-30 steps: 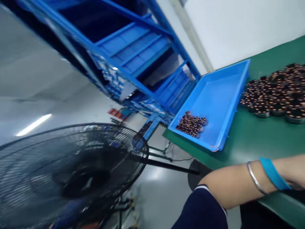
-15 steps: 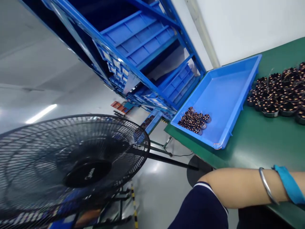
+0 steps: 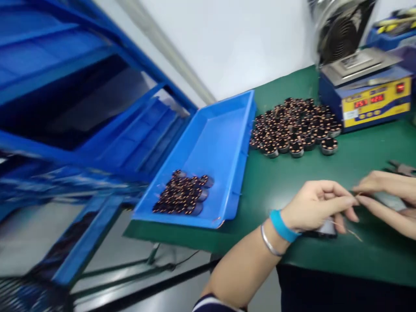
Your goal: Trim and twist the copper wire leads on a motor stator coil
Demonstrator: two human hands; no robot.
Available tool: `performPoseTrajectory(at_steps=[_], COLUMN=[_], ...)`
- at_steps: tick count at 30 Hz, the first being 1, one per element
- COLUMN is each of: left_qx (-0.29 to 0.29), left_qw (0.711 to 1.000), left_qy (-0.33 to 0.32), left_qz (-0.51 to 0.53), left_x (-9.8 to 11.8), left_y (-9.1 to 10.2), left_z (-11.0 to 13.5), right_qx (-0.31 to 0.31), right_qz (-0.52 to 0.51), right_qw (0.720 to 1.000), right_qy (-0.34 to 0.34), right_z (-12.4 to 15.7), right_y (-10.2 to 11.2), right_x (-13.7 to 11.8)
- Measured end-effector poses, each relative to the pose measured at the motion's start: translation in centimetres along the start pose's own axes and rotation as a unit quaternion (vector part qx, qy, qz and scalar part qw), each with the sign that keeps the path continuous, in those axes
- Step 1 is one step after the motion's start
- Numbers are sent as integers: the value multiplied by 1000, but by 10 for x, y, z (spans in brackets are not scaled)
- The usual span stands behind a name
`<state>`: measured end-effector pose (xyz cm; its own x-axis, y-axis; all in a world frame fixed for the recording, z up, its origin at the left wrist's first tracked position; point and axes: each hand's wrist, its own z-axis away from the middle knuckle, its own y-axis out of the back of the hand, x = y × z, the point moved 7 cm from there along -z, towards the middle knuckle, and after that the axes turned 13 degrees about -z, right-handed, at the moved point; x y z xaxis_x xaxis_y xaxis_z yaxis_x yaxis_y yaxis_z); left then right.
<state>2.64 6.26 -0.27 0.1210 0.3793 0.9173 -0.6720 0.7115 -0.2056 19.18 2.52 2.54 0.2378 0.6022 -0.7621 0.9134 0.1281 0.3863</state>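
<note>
My left hand (image 3: 320, 206), with a blue band and a metal bangle on the wrist, is curled over a small dark coil part (image 3: 320, 229) on the green table (image 3: 282, 182). Its fingers pinch a thin copper wire. My right hand (image 3: 388, 195) comes in from the right edge, and its fingertips meet the left hand's at the same wire. A heap of several copper-wound coils (image 3: 294, 125) lies behind the hands. A smaller heap of coils (image 3: 182, 197) sits in a blue tray (image 3: 214, 138) at the table's left end.
A blue and yellow box with red digits (image 3: 368, 93) stands at the back right, a small fan (image 3: 341, 28) behind it. Blue shelving (image 3: 65, 108) runs along the left past the table edge. Pliers (image 3: 401, 167) lie near the right edge.
The view has swung right, off the black floor fan and onto the table. Both hands, out of frame before, now show meeting over the small part.
</note>
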Motion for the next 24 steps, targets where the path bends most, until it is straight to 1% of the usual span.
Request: performPoseTrajectory(at_steps=[1,5,8,10,13,15,17,18,20,21,22,23,24], left_qx=[-4,-6,-4,-2,5,12,42,69,122,134,132,117,96], left_qw=[1000,1000,1000,1000,1000,999,994,988,970,966,968,975,982], left_qy=[1,11,7,2,-5,-3,-13,-29,-63,-68,-57,-33,-7], left_qz=[0,-11,-18,-19,-26,-48,-99,-136,-199,-209,-204,-185,-160], left_x=[0,0,0,0,0,0,3,6,14,16,15,12,9], left_y=[1,0,0,2,4,3,2,3,3,3,3,3,3], left_z=[1,6,6,4,4,5,8,10,15,16,16,15,14], right_qx=[-24,14,11,16,12,3,3,0,-23,-36,-42,-37,-27], right_qz=[-10,-33,-42,-53,-70,-85,-119,-150,-218,-239,-237,-209,-156], right_qw=[1000,998,998,998,997,996,989,978,945,931,932,948,972], right_qy=[13,44,51,40,5,-25,-92,-142,-244,-272,-271,-236,-175], right_z=[-5,-21,-19,-16,-14,-15,-15,-13,-7,-4,-3,-4,-6], right_y=[-2,0,-4,-4,-4,-6,-9,-12,-21,-24,-24,-19,-12], right_x=[-5,-16,-17,-15,-10,-8,-1,6,19,23,25,23,17])
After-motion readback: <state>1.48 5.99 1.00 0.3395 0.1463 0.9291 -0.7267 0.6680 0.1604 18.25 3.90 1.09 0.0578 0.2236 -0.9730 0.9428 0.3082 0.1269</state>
